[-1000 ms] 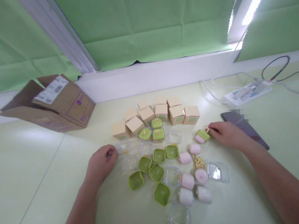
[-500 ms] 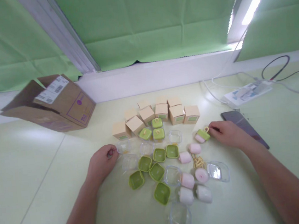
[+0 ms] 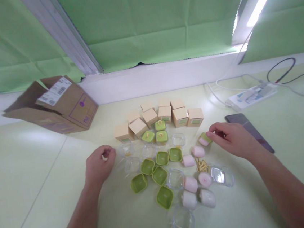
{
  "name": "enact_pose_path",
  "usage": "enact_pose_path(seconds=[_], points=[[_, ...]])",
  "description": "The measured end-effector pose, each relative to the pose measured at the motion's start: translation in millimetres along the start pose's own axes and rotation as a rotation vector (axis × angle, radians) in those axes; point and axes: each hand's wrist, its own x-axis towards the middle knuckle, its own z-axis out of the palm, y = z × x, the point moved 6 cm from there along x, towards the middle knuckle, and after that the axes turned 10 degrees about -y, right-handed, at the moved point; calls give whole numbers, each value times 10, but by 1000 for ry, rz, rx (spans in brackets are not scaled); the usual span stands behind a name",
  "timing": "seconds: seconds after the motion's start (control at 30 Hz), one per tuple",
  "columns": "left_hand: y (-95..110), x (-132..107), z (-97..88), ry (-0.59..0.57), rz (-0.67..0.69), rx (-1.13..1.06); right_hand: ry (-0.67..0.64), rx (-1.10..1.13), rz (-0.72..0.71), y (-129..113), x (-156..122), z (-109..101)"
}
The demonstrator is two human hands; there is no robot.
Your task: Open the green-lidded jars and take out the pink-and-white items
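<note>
My right hand (image 3: 229,139) has its thumb and fingers closed at the right end of a small green lid (image 3: 206,136) with a pink block under it; its loop is hidden by the fingers. My left hand (image 3: 100,166) rests on the table with curled fingers, nothing visible in them, just left of a clear plastic cup (image 3: 126,149). Between the hands lie several open green lids (image 3: 160,175), pink and white blocks (image 3: 191,184) and more clear cups (image 3: 175,179). Three green-lidded pieces (image 3: 161,137) stand behind them. A yellow cord bundle (image 3: 201,166) lies among the blocks.
Several small tan boxes (image 3: 164,113) stand in a row at the back. A large open carton (image 3: 79,109) is at the left rear. Right of my right hand lie a dark phone (image 3: 249,132) and a white power strip (image 3: 248,98) with cables along the wall.
My left hand has drawn slightly left, away from the clear cup. My right hand has shifted left over the green lid, and its fingers now cover the yellow loop.
</note>
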Motion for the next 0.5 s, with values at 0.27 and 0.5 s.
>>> enact_pose_path(seconds=[0.27,0.5], points=[[440,-214,-268,233,250,-28,-87,-145,86,-14,8,88],[694,-317,-245,187,423,-71,-157,-218,160,-8,24,182]])
